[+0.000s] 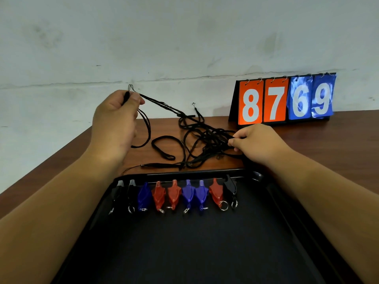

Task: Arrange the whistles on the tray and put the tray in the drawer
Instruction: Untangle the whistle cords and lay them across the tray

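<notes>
Surface: a dark brown wooden table (pixel 338 140), its far edge against a whitish wall (pixel 184 37) marked with smudges and one long horizontal crack line. Back right on the table stands a flip scoreboard (pixel 285 100); two orange cards read 8 and 7, two blue cards read 6 and 9, and the blue ones are washed by glare. Nearest the person lies a black tray (pixel 194 253). Nine whistles (pixel 174 194) sit in one row along its far side, mouthpieces toward the wall and key rings toward the person. From left they are black, black, blue, red, red, blue, blue, red, black. Just beyond the tray rim a tangle of black lanyards (pixel 205 140) lies on the table. The left hand (pixel 114 119) is raised above the table, thumb and fingers pinching the end of one cord that runs down into the tangle. The right hand (pixel 256 142) rests at the tangle's right side, fingers curled and pinching cords. Both forearms cross the tray's side rims and hide parts of them.
</notes>
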`<action>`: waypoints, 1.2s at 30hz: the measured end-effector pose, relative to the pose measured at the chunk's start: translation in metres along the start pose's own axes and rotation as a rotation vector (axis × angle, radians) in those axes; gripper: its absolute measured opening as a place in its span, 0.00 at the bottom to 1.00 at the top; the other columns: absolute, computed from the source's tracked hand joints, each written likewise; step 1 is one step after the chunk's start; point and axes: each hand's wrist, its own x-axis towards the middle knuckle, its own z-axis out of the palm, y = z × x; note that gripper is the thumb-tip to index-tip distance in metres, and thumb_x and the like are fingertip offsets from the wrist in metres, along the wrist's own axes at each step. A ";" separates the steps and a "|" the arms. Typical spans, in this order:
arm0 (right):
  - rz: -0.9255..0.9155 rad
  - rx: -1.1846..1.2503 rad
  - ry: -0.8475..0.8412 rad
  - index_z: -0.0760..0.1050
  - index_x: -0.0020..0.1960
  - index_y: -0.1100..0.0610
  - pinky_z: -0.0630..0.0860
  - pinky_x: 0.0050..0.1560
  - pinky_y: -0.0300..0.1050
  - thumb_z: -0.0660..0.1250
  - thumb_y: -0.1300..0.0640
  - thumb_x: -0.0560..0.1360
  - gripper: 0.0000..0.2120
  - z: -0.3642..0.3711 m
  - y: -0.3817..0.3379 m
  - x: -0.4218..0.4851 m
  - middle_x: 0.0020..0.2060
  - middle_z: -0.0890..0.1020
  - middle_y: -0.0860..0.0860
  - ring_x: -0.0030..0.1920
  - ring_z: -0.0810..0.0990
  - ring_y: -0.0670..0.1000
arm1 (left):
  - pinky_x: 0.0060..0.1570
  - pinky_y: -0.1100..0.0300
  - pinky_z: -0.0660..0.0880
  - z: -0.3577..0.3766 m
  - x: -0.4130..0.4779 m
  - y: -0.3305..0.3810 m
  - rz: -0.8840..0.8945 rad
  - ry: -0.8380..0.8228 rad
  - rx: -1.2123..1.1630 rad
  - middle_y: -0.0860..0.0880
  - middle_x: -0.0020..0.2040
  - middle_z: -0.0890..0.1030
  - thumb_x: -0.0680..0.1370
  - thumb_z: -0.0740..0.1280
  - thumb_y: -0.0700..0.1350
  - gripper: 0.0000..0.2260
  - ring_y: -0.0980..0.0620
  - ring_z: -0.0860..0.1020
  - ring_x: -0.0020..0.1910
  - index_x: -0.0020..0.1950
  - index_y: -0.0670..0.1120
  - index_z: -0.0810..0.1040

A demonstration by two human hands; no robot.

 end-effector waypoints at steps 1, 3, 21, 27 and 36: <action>0.012 -0.006 0.006 0.87 0.44 0.49 0.73 0.45 0.40 0.72 0.49 0.84 0.12 0.000 0.001 0.001 0.45 0.86 0.46 0.50 0.82 0.47 | 0.39 0.50 0.65 -0.001 0.001 -0.001 0.002 0.005 0.020 0.54 0.32 0.67 0.85 0.66 0.55 0.11 0.51 0.63 0.31 0.48 0.54 0.85; 0.036 -0.017 0.016 0.87 0.46 0.49 0.75 0.47 0.42 0.72 0.48 0.83 0.10 -0.001 0.001 0.003 0.45 0.86 0.47 0.50 0.82 0.48 | 0.40 0.50 0.64 -0.001 0.001 -0.003 0.003 0.002 0.032 0.54 0.32 0.66 0.85 0.66 0.56 0.11 0.51 0.63 0.32 0.48 0.55 0.85; -0.446 -0.009 -0.197 0.66 0.83 0.37 0.62 0.67 0.24 0.72 0.48 0.83 0.31 -0.002 -0.042 -0.030 0.77 0.72 0.35 0.72 0.65 0.31 | 0.43 0.54 0.73 0.012 -0.022 0.011 0.184 -0.443 0.069 0.52 0.46 0.86 0.89 0.63 0.47 0.10 0.51 0.71 0.35 0.52 0.55 0.82; -0.460 0.091 -0.274 0.69 0.82 0.40 0.73 0.69 0.40 0.73 0.47 0.83 0.29 0.010 -0.050 -0.033 0.60 0.86 0.40 0.64 0.81 0.38 | 0.45 0.59 0.75 0.016 -0.026 0.009 0.167 -0.517 0.045 0.57 0.46 0.86 0.89 0.63 0.47 0.12 0.55 0.75 0.40 0.52 0.57 0.84; -0.319 0.240 -0.121 0.86 0.49 0.45 0.71 0.49 0.27 0.72 0.51 0.84 0.06 0.007 -0.047 -0.030 0.43 0.89 0.41 0.47 0.84 0.35 | 0.41 0.57 0.74 0.012 -0.020 0.005 0.167 -0.390 0.153 0.54 0.55 0.88 0.89 0.62 0.50 0.10 0.55 0.74 0.37 0.56 0.52 0.83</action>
